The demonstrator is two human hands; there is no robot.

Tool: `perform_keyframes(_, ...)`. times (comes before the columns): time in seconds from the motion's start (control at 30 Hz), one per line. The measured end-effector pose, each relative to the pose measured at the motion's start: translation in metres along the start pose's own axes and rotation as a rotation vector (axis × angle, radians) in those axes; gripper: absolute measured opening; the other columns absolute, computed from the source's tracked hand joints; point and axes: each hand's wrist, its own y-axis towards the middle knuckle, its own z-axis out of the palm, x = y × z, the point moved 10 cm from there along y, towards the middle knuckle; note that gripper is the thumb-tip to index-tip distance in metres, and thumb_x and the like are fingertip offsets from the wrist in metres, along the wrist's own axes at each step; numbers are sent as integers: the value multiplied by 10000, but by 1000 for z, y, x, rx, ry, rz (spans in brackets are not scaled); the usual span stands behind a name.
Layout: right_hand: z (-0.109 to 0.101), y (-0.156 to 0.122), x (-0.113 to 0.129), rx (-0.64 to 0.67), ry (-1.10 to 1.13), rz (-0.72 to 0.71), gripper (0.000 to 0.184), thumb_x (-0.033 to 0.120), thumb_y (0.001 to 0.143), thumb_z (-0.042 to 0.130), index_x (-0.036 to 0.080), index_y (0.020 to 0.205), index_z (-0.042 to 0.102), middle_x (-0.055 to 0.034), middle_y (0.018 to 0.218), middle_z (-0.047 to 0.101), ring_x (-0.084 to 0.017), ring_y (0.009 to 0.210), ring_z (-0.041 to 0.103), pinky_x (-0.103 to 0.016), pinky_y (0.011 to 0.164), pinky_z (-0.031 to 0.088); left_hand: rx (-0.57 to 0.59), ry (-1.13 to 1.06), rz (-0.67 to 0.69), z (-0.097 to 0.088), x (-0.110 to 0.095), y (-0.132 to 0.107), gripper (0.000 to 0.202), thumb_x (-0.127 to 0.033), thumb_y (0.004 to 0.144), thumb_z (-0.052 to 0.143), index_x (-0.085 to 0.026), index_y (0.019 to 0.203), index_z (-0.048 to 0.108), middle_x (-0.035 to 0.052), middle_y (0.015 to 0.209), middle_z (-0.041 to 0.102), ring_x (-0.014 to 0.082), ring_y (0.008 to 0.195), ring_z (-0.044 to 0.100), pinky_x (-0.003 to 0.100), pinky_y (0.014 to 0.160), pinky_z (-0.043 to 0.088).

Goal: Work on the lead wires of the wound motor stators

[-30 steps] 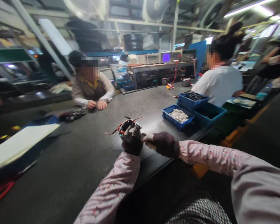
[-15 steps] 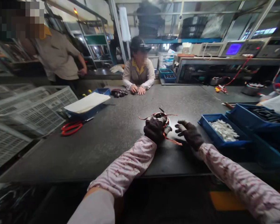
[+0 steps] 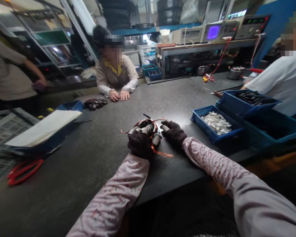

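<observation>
My left hand (image 3: 140, 143), in a dark glove, grips a round wound coil part (image 3: 148, 128) with red wires on the dark worktable (image 3: 93, 154). Red leads trail from it to the left and toward me. My right hand (image 3: 174, 131), also gloved, rests against the part's right side with its fingertips touching it. Both sleeves are pink and patterned.
A blue bin of small white pieces (image 3: 215, 123) and a bin of black parts (image 3: 251, 98) stand at the right. A blue tray with a white sheet (image 3: 43, 128) and red scissors (image 3: 22, 169) lie at the left. A seated person (image 3: 114, 77) faces me across the table.
My right hand has moved left from the bare table onto the side of the coil part. The view has swung, so the bins and people sit differently in frame.
</observation>
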Motion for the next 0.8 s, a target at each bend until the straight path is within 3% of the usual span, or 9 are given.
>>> perform_keyframes(0.1, -1, 6, -6, -10, 53, -21, 350, 337, 1006, 724, 230, 1333, 786, -72, 1141, 818, -173, 845, 733, -368, 892, 654, -114, 33, 90, -7, -5, -3, 430, -419, 915, 807, -176, 1266, 748, 136, 1135, 834, 343, 1133, 801, 518, 1090, 579)
perform_keyframes(0.4, -3, -1, 1, 0, 111, 17, 314, 290, 977, 731, 209, 1278, 768, -65, 1111, 818, -141, 796, 715, -269, 752, 600, -210, 6, 208, -17, -15, -5, 516, -333, 909, 806, -185, 1379, 654, 133, 1186, 823, 332, 1130, 798, 509, 1096, 572)
perform_keyframes(0.8, 0, -7, 5, 27, 152, 64, 226, 217, 1041, 668, 194, 1256, 733, -37, 1067, 807, -122, 774, 702, -254, 780, 571, -224, -37, 199, -25, -17, 0, 504, -355, 911, 853, -187, 1358, 693, 119, 1145, 832, 336, 1132, 815, 488, 1043, 621)
